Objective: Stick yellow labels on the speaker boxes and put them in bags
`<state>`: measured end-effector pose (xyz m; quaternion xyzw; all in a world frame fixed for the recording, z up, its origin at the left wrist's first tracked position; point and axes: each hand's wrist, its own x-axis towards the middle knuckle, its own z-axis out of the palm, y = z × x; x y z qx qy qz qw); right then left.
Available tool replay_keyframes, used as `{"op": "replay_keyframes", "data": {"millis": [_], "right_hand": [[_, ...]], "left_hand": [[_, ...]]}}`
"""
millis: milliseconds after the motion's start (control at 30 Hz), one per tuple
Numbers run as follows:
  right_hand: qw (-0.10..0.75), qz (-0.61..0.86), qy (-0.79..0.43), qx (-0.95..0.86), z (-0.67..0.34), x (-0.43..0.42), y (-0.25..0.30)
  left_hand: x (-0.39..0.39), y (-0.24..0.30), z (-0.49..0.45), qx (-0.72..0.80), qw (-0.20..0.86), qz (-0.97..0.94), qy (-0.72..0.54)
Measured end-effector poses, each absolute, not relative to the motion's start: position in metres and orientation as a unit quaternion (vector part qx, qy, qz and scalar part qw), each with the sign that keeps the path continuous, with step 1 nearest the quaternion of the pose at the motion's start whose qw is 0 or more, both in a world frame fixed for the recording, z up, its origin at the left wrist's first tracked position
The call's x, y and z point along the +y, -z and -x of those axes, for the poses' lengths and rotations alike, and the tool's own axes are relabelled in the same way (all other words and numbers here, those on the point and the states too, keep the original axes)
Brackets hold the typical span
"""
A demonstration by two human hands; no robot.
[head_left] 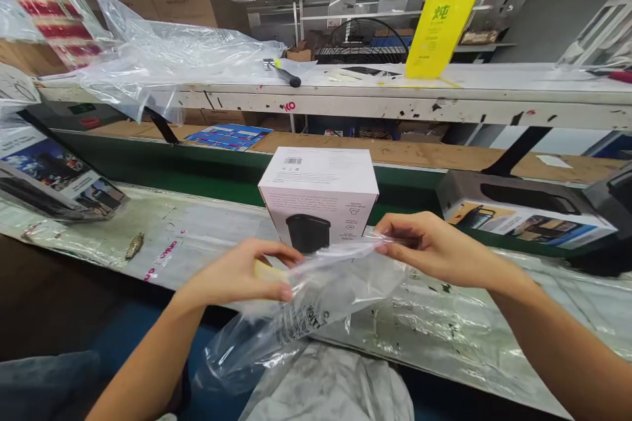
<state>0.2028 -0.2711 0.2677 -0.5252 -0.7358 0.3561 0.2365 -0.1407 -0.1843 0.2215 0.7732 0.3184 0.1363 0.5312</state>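
Note:
A clear plastic bag with black print stretches between my two hands, in front of a white box. My left hand is closed on the bag's left side; something yellow shows between its thumb and fingers, too blurred to name. At the other end, my right hand pinches the bag's upper right edge between thumb and fingers. The white box stands upright on the bench just behind the bag, with a barcode on top and a black product pictured on its front. The bag hides the box's lower part.
A printed box stands at the left, and a grey printed box lies at the right. Above runs a white shelf with clear plastic sheets, a black-handled tool and a yellow pouch. The bench's front edge is near me.

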Motion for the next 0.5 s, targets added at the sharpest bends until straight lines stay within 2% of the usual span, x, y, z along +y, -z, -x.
{"op": "replay_keyframes", "data": {"millis": [100, 200, 333, 500], "right_hand": [[0.265, 0.518, -0.368, -0.725, -0.208, -0.271, -0.271], [0.299, 0.524, -0.383, -0.699, -0.220, -0.271, -0.273], [0.327, 0.497, -0.461, -0.658, -0.235, -0.271, -0.271], [0.413, 0.456, -0.359, -0.702, -0.236, -0.269, -0.266]], "left_hand": [[-0.192, -0.238, 0.126, 0.323, 0.462, -0.819, -0.103], [-0.186, -0.250, 0.121, 0.312, 0.480, -0.795, -0.200], [-0.173, -0.268, 0.126, 0.312, 0.420, -0.797, -0.302], [-0.165, -0.278, 0.130, 0.268, 0.398, -0.849, -0.223]]}}
